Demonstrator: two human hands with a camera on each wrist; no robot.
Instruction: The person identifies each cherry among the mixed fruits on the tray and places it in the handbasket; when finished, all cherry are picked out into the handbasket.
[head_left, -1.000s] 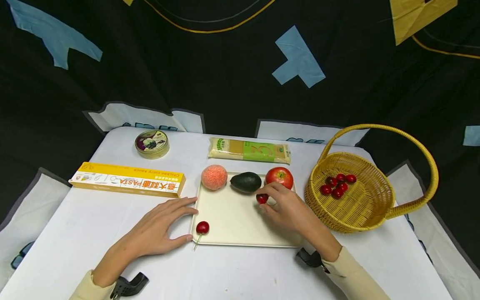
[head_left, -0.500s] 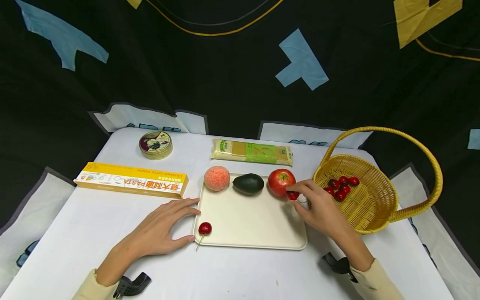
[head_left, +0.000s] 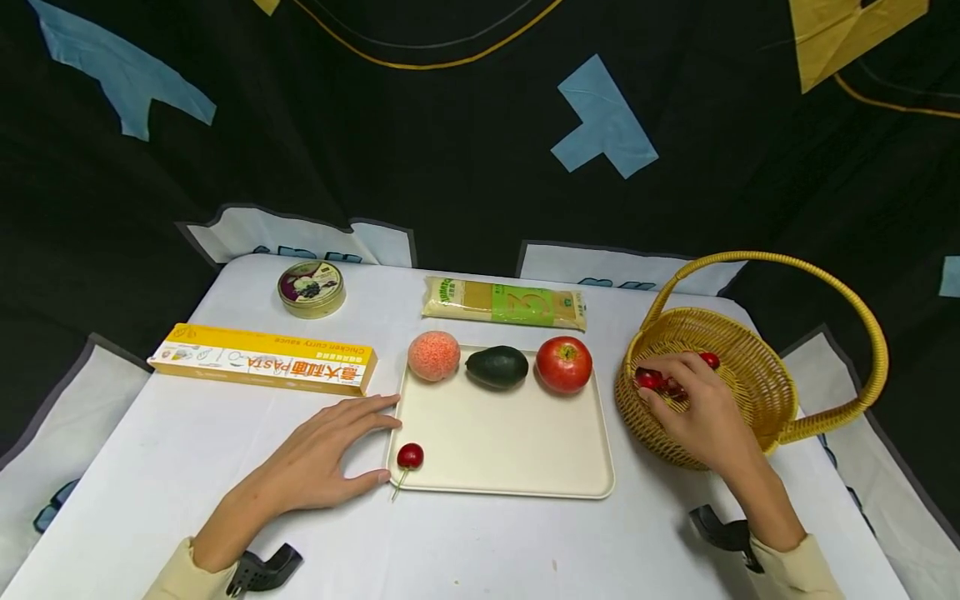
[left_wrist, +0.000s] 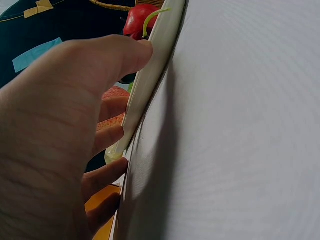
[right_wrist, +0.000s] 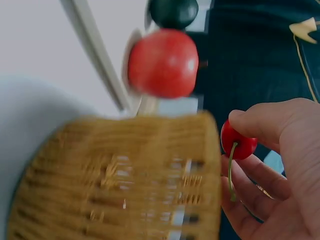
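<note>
My right hand [head_left: 697, 408] reaches over the yellow wicker basket [head_left: 757, 350], pinching a red cherry [right_wrist: 237, 140] by its body between thumb and fingers; its green stem dangles in the right wrist view. Other cherries [head_left: 708, 360] lie in the basket, mostly hidden by that hand. My left hand [head_left: 322, 458] rests at the left edge of the cream tray [head_left: 502, 442], its fingertips right at the rim and its fingers relaxed. On the tray's front left corner lies one cherry [head_left: 409, 456] with its stem over the rim. A pink-orange fruit [head_left: 433, 356], a dark green avocado [head_left: 497, 367] and a red apple [head_left: 564, 365] line the tray's back.
Behind the tray lies a noodle packet [head_left: 502, 303]. To the left are a yellow-and-white pasta box [head_left: 262, 360] and a round tin [head_left: 311, 288]. The basket's tall handle [head_left: 862, 333] arches up on the right, and a black curtain [head_left: 450, 150] hangs behind the table.
My right hand has carried the cherry rightward from over the tray, past the apple, to above the basket. The left hand has stayed by the tray's edge.
</note>
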